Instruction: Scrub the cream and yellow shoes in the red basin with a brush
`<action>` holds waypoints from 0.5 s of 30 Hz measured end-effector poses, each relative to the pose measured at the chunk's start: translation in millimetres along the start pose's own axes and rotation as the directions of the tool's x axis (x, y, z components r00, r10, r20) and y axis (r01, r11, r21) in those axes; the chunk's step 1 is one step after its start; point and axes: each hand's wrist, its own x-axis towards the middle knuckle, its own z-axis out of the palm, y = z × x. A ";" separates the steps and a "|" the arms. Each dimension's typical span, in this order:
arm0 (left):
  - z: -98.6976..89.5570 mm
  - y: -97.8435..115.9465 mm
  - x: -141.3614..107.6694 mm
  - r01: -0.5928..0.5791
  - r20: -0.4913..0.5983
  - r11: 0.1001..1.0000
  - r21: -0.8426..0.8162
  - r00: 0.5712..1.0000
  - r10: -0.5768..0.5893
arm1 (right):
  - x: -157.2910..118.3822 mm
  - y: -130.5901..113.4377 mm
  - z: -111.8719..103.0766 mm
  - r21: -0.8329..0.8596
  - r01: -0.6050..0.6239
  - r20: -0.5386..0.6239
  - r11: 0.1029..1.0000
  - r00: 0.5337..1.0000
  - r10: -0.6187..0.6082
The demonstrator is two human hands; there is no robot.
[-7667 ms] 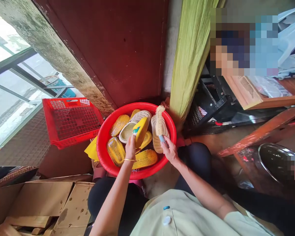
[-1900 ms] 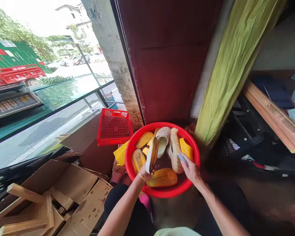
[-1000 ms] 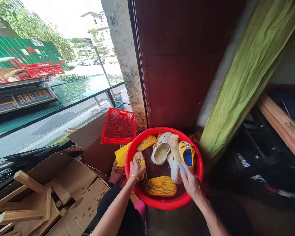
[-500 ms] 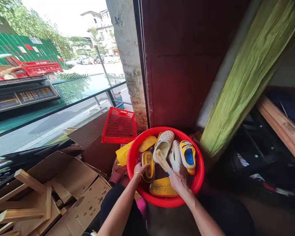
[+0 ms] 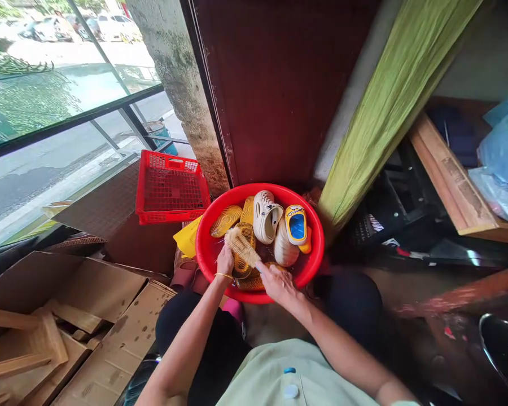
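Holding pale-bristled brush (image 5: 243, 247) over yellow shoe (image 5: 240, 266), patterned sole up.

basin (image 5: 316, 231): 1 | brush (image 5: 243, 248): 1 | white clogs (image 5: 261, 221): 2 | crate (image 5: 171, 216): 1

The basin (image 5: 316, 248) is plain red. Inside, the sole (image 5: 226, 220) at far left is yellow with concentric rings, the slipper (image 5: 240, 265) beneath the brush (image 5: 242, 248) is yellow and ridged, the clog (image 5: 265, 219) is cream-white with dark openings, and the rightmost shoe (image 5: 297, 226) is yellow lined in bright blue. The brush has straw-coloured bristles. Left, a red latticed crate (image 5: 173, 190); far, a maroon door (image 5: 279, 96); right, a yellow-green curtain (image 5: 381, 107).
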 end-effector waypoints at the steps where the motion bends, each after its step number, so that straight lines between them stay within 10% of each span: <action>1: 1.1 3.6 -4.5 -0.012 0.008 1.000 -0.001 1.000 0.012 | 11.2 0.6 -8.2 -0.016 -0.046 0.002 0.999 0.999 0.046; 7: -6.1 14.5 -14.3 -0.106 -0.006 0.993 0.056 0.994 0.107 | 64.2 7.3 -37.9 0.113 -0.042 -0.105 0.993 0.993 0.054; 15: -11.1 10.9 -17.9 -0.200 0.084 0.978 0.060 0.977 0.195 | 27.0 3.7 -25.5 0.077 0.060 -0.158 0.995 0.986 -0.047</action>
